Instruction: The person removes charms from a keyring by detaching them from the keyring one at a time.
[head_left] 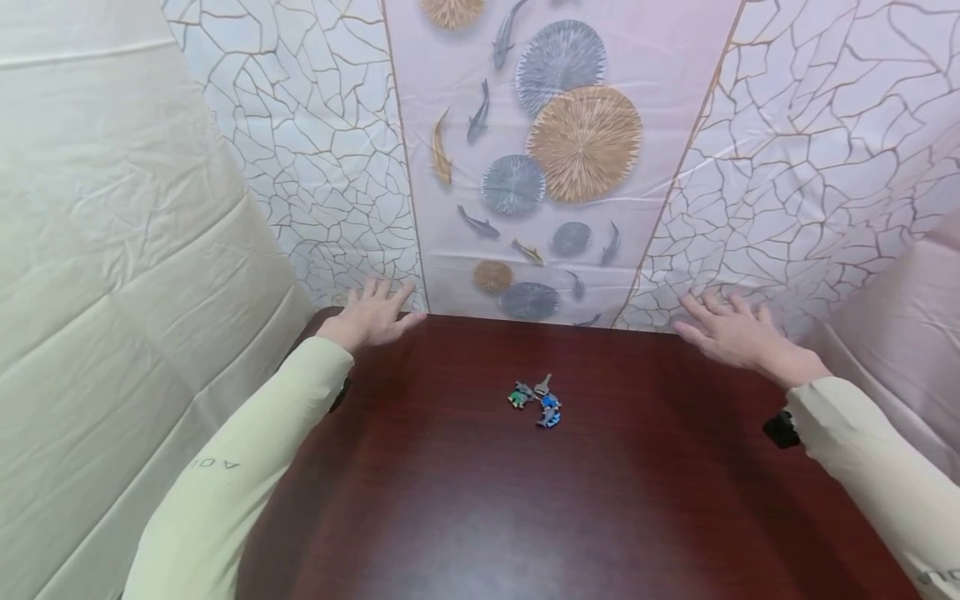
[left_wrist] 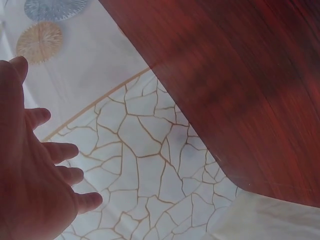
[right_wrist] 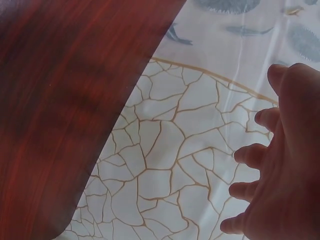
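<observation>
The left hand point(head_left: 369, 318) is hovering flat at the far left corner of the dark wooden table point(head_left: 480, 500), fingers spread and relaxed, grasping nothing. The right hand point(head_left: 731, 329) is mirroring it at the far right edge, likewise released. A bunch of keys point(head_left: 538, 400) with green and blue tags is lying near the table's middle, well apart from both hands; individual keys are too small to count. Both wrist views are showing only the fingers, the patterned cloth backdrop point(head_left: 555, 150) and the table edge; the keys are falling outside them.
</observation>
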